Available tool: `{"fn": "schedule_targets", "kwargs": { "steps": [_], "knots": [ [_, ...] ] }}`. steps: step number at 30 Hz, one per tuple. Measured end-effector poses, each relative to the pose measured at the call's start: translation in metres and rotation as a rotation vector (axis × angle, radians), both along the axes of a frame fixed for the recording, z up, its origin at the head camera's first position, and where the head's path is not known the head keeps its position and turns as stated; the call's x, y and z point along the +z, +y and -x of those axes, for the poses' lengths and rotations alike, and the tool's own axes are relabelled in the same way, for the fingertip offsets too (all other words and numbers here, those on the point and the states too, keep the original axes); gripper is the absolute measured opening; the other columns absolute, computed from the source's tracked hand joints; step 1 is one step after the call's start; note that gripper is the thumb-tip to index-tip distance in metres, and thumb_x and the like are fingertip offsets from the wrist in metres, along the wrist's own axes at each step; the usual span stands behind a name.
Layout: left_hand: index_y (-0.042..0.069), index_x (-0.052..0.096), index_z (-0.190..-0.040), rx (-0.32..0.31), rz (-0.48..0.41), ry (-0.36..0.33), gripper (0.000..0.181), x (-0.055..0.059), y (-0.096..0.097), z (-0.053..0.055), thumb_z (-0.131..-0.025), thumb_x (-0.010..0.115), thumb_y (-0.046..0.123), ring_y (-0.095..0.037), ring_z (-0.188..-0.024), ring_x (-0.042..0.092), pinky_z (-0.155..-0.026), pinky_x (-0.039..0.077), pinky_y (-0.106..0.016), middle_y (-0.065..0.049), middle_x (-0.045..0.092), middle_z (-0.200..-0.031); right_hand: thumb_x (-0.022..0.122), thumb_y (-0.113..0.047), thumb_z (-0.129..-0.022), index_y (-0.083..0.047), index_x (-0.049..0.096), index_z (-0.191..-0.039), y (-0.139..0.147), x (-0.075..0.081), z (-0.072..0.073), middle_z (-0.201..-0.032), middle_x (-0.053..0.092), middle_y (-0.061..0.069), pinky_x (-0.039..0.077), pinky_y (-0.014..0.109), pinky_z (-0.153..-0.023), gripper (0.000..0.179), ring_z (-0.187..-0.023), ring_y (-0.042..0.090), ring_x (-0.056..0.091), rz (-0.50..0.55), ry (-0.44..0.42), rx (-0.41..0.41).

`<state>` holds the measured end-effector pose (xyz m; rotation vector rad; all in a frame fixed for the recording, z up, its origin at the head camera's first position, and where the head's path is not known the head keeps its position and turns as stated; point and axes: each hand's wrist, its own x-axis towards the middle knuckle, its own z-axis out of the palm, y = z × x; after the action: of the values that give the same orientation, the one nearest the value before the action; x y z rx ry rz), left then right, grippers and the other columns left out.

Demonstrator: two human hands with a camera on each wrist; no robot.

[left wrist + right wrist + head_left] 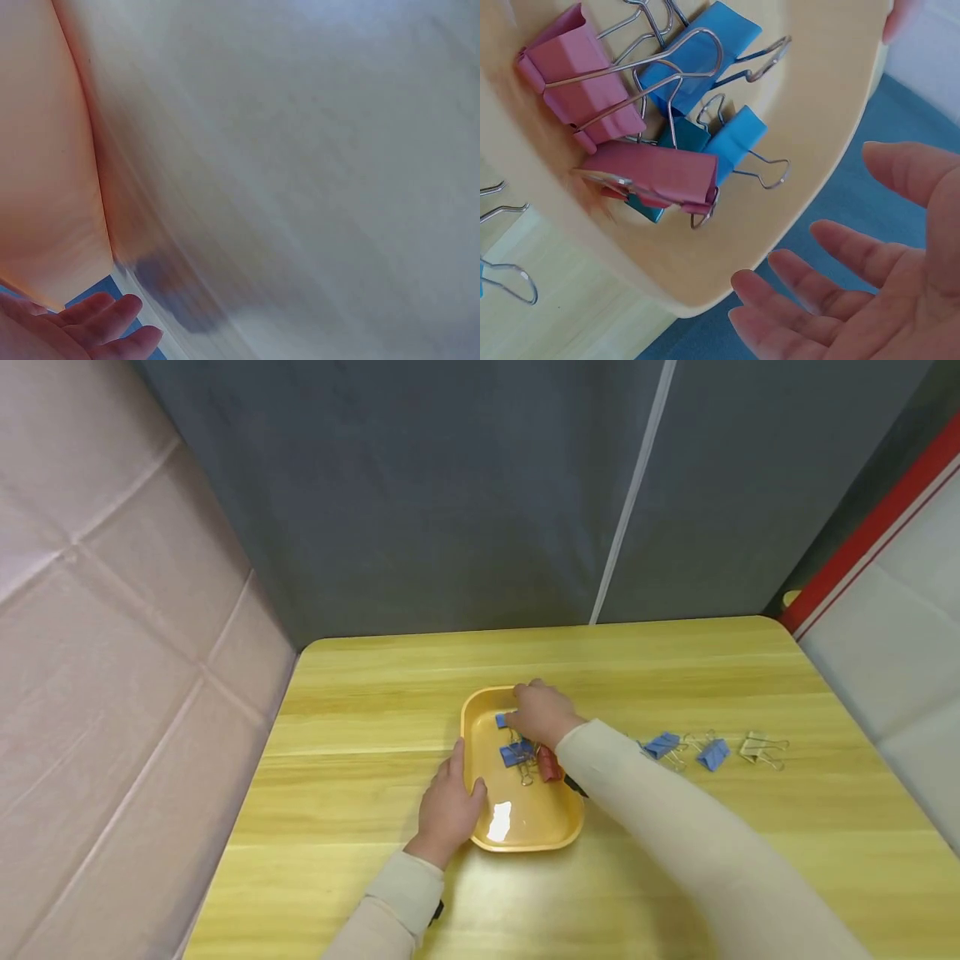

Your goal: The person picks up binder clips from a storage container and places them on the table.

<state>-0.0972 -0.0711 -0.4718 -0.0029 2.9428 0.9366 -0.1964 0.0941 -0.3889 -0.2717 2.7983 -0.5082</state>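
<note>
A yellow tray (517,846) holds several binder clips. Two red binder clips (656,171) lie among blue binder clips (705,56) and a dark green one (684,136) in the right wrist view. My left hand (447,806) rests along the tray's left side, its fingers extended beside the outer wall and its thumb over the rim. In the left wrist view its fingers (112,330) show low beside the tray wall. My right hand (542,714) is over the tray's far end, and the right wrist view shows its fingers spread with nothing between them.
To the tray's right on the wooden table (360,718) lie several more binder clips, among them a blue binder clip (713,754) and a pale yellow one (752,747). A dark panel (420,510) stands behind the table, with a pale wall (150,610) at left.
</note>
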Motion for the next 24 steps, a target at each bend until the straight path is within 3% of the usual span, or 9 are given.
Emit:
{"fn": "schedule_targets", "kwargs": {
  "steps": [5, 9, 13, 16, 21, 24],
  "knots": [
    [0.009, 0.022, -0.154, -0.005, -0.001, -0.006, 0.069, 0.001, 0.000, 0.001, -0.096, 0.054, 0.030, -0.046, -0.110, 0.057, -0.090, 0.048, -0.055, -0.027, 0.048, -0.138, 0.060, -0.033, -0.090, -0.001, 0.058, -0.128, -0.009, -0.003, 0.005, -0.120, 0.057, 0.020, 0.052, 0.047, -0.087, 0.049, -0.099, 0.034, 0.061, -0.068, 0.002, 0.020],
    [0.008, 0.023, -0.153, -0.003, 0.005, 0.001, 0.069, 0.001, -0.001, 0.002, -0.096, 0.054, 0.030, -0.046, -0.110, 0.057, -0.090, 0.048, -0.055, -0.027, 0.048, -0.137, 0.058, -0.031, -0.092, -0.007, 0.069, -0.096, -0.018, -0.007, 0.009, -0.124, 0.056, 0.020, 0.052, 0.040, -0.071, 0.027, -0.081, 0.026, 0.060, -0.118, -0.018, 0.028],
    [0.007, 0.024, -0.153, 0.001, 0.003, 0.008, 0.069, 0.000, -0.001, 0.001, -0.095, 0.054, 0.029, -0.046, -0.111, 0.057, -0.090, 0.048, -0.056, -0.027, 0.049, -0.136, 0.055, -0.028, -0.093, -0.013, 0.065, -0.073, -0.025, -0.011, 0.011, -0.139, 0.048, 0.022, 0.047, 0.031, -0.058, 0.027, -0.072, 0.021, 0.057, -0.152, -0.042, 0.029],
    [0.008, 0.024, -0.153, 0.003, -0.001, 0.003, 0.069, 0.000, -0.001, 0.001, -0.095, 0.054, 0.029, -0.046, -0.110, 0.057, -0.089, 0.048, -0.056, -0.028, 0.049, -0.136, 0.055, -0.027, -0.093, -0.012, 0.065, -0.071, -0.027, -0.013, 0.011, -0.142, 0.046, 0.023, 0.050, 0.033, -0.061, 0.028, -0.081, 0.024, 0.059, -0.167, -0.041, 0.027],
    [0.010, 0.023, -0.153, 0.006, 0.004, -0.006, 0.069, -0.002, 0.000, 0.002, -0.095, 0.054, 0.030, -0.046, -0.110, 0.057, -0.089, 0.048, -0.055, -0.027, 0.049, -0.136, 0.055, -0.024, -0.093, -0.010, 0.068, -0.080, -0.031, -0.016, 0.012, -0.128, 0.057, 0.021, 0.054, 0.039, -0.074, 0.022, -0.094, 0.029, 0.060, -0.191, -0.025, 0.021],
    [0.010, 0.023, -0.153, 0.009, 0.004, -0.007, 0.069, -0.002, 0.001, 0.001, -0.095, 0.055, 0.030, -0.046, -0.110, 0.057, -0.089, 0.048, -0.055, -0.027, 0.049, -0.136, 0.055, -0.023, -0.093, -0.010, 0.068, -0.080, -0.032, -0.019, 0.012, -0.120, 0.060, 0.019, 0.054, 0.040, -0.075, 0.022, -0.093, 0.030, 0.061, -0.203, -0.015, 0.019]
  ]
}}
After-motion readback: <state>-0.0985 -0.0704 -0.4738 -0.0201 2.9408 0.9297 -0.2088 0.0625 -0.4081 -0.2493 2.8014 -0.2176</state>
